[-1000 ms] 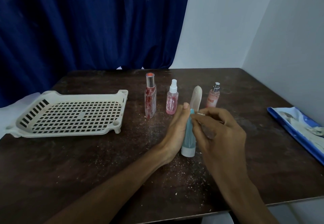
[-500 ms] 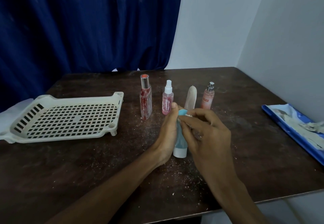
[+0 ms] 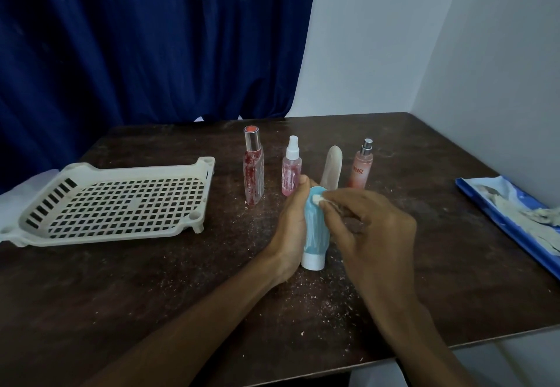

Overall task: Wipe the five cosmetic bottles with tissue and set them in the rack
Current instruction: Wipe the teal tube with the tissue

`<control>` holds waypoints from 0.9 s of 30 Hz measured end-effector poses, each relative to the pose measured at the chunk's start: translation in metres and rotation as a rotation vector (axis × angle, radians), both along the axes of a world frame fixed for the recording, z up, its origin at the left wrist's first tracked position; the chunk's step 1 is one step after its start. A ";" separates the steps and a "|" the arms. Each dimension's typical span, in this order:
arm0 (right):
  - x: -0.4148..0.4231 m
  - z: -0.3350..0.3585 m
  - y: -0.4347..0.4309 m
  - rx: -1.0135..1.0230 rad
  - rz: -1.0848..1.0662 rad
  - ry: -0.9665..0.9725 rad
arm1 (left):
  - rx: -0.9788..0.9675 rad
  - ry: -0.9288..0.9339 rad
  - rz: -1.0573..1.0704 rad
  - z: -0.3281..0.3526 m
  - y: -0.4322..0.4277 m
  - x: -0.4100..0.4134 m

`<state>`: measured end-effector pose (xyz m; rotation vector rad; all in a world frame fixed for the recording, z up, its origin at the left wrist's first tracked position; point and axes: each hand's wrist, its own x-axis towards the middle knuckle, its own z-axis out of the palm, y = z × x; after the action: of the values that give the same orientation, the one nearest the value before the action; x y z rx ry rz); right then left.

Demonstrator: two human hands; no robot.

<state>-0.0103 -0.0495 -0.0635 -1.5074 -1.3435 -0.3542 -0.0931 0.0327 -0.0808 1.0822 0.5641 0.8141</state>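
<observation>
Tissue (pinched by right hand) now tops blue tube, left hand still gripping.

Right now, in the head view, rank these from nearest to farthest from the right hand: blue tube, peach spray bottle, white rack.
1. blue tube: touching the right hand, held upright by the left hand.
2. peach spray bottle: standing just behind it.
3. white rack: far off at the table's left.

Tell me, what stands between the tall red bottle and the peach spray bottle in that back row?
In the head view: a small pink spray bottle, then a beige tube.
</observation>
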 end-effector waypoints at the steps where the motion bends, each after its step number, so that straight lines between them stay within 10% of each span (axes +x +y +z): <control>1: 0.000 -0.001 0.000 0.005 -0.014 0.001 | 0.011 0.006 -0.001 -0.001 0.000 0.000; 27: 0.000 0.008 0.012 -0.060 -0.049 -0.046 | 0.144 0.035 0.091 0.002 -0.006 0.003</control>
<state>-0.0105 -0.0371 -0.0552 -1.5927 -1.3652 -0.3848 -0.0898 0.0268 -0.0785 1.2112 0.5945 0.9273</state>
